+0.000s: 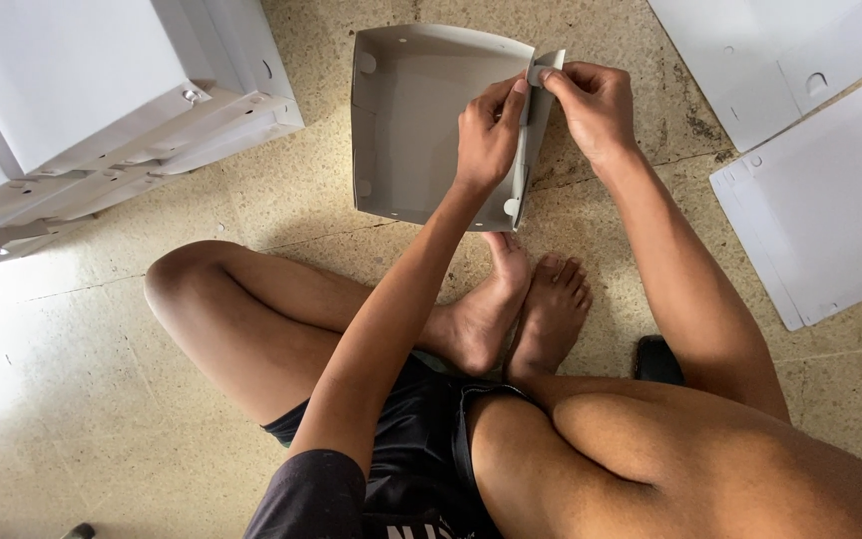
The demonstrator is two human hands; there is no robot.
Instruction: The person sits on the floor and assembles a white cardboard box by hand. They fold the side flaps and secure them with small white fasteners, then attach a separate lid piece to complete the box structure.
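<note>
Box tray (pixel 406 120), half-folded, is pinched at its one o'clock corner flap by left hand (pixel 487 130) and right hand (pixel 596 105); flat sheets (pixel 830 200) at three o'clock lie unfolded.

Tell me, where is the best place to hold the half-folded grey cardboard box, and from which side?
Probably the right wall of the grey box, near its top corner, pinched from above. That wall stands upright with a loose flap, and the left hand and right hand already pinch there.
</note>
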